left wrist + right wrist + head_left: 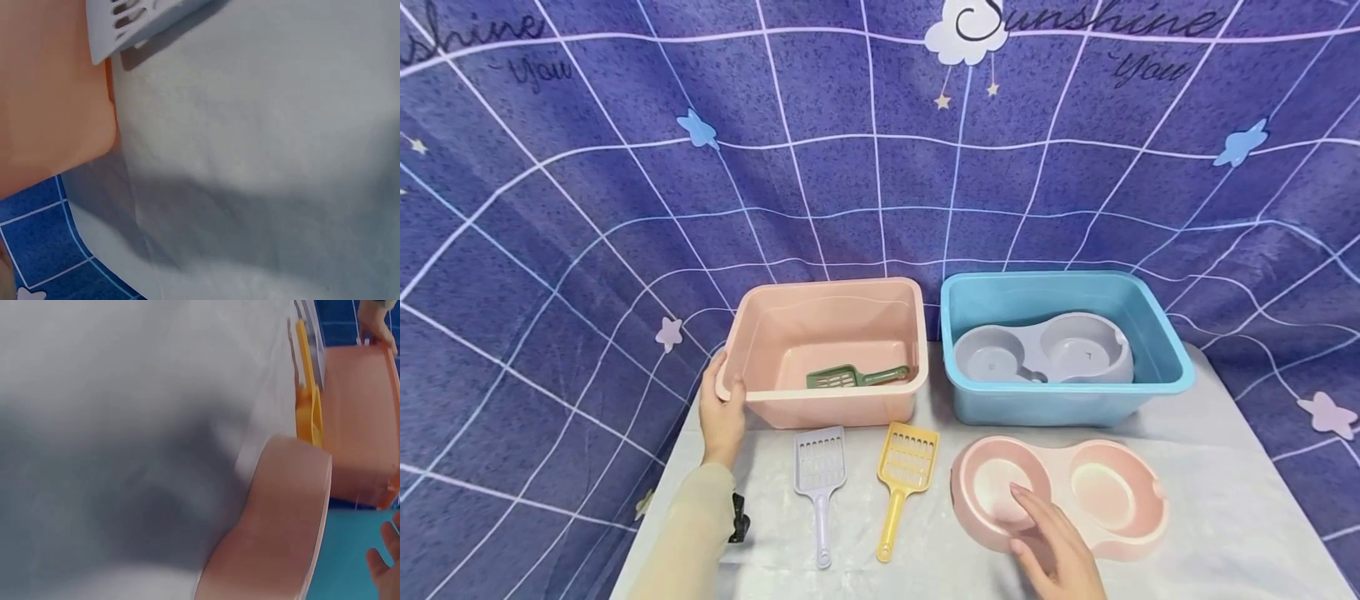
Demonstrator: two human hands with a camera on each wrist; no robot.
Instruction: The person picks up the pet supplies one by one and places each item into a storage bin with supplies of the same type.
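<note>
My left hand [722, 417] grips the front left corner of a pink litter box [827, 410], its thumb over the rim and its fingers along the outer side. Inside that box lies a green litter scoop [835, 377]. My right hand [1052, 546] is over a pink double pet bowl [1062, 467], overlapping its left basin in the head view. Its fingers are spread and hold nothing; in the right wrist view the hand [389, 562] shows apart from the bowl's side wall [269, 525].
A blue litter box [1045, 408] stands right of the pink one, with a grey double bowl [1033, 343] inside. A lavender scoop [820, 475] and a yellow scoop [895, 492] lie in front of the pink box. A patterned blue curtain [850, 183] hangs behind the white-covered table [1232, 500].
</note>
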